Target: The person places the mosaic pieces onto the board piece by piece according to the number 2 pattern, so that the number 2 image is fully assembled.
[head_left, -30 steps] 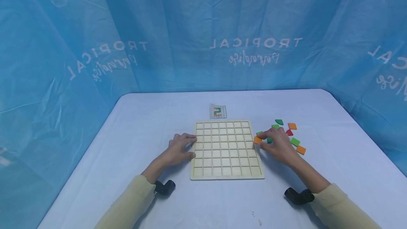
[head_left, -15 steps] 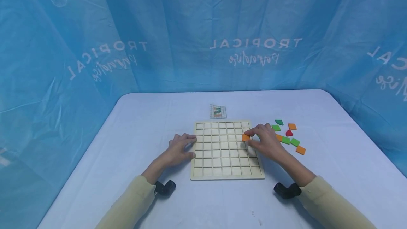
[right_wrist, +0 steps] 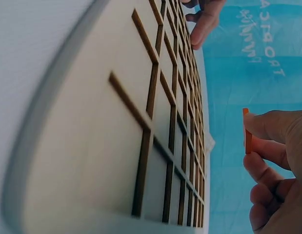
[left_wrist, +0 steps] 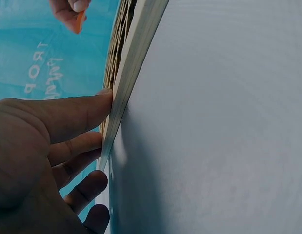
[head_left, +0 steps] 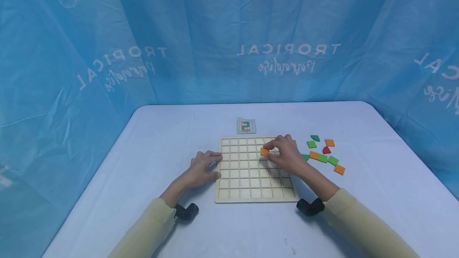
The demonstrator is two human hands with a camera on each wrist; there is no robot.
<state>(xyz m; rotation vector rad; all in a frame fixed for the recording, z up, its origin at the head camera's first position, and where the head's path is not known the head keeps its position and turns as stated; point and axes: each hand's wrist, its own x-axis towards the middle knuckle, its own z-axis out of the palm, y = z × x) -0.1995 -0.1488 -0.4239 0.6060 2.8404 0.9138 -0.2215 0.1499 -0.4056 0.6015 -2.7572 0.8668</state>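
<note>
A pale wooden grid board (head_left: pixel 251 194) with square cells lies flat on the white table. My right hand (head_left: pixel 287 156) pinches an orange square tile (head_left: pixel 264 151) between thumb and fingers, over the upper right part of the board. In the right wrist view the orange tile (right_wrist: pixel 247 131) is seen edge-on, held clear above the grid. At the board's left edge rests my left hand (head_left: pixel 201 170), its thumb and index fingertips touching the rim. The left wrist view shows that thumb (left_wrist: pixel 82 112) against the board's side, the other fingers loosely bent.
Right of the board lie several loose tiles: orange (head_left: pixel 339 169), light green (head_left: pixel 332 160), dark green (head_left: pixel 315 138) and a red piece (head_left: pixel 326 150). Behind the board is a small pattern card (head_left: pixel 246 126) with a printed grid. A blue curtain (head_left: pixel 229 71) encloses the table.
My right hand has carried the orange tile leftward from beside the board's right edge to above its cells, uncovering tiles on the right. The left hand has stayed in place.
</note>
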